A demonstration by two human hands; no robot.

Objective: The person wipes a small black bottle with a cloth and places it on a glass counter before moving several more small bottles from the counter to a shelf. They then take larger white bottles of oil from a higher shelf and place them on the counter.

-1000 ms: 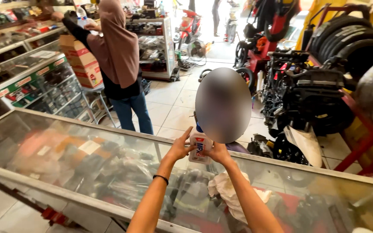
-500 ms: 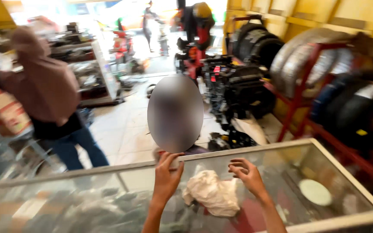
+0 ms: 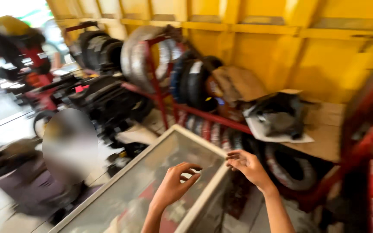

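While both hands hang over the near corner of the glass counter [image 3: 165, 172] at the bottom centre of the frame, we see that neither one holds anything. Our left hand [image 3: 173, 187] sits just above the glass top, fingers curled loosely inward with a narrow gap between thumb and fingertips. Our right hand [image 3: 249, 166] floats past the counter's corner, a little right of centre, fingers bent and close together, thumb near the forefinger, nothing pinched between them.

The counter is the thing nearest both hands. We judge it heavy and rigid as a whole, with a pale frame [image 3: 203, 198] running along its edges and meeting at the corner between our hands. The glass pane looks smooth, likely slippery, and fragile at its edges, so we would lay a grip or any weight on the frame, not on the pane. Goods show dimly through the glass, too blurred to tell apart.

Behind, across the middle of the frame, tyres [image 3: 143, 56] stand on a red rack [image 3: 212, 116] against a yellow wall [image 3: 324, 56]. A cardboard box [image 3: 320, 125] lies at centre right with a dark bundle [image 3: 277, 114] on it. Another person, blurred, stands at centre left beyond the counter
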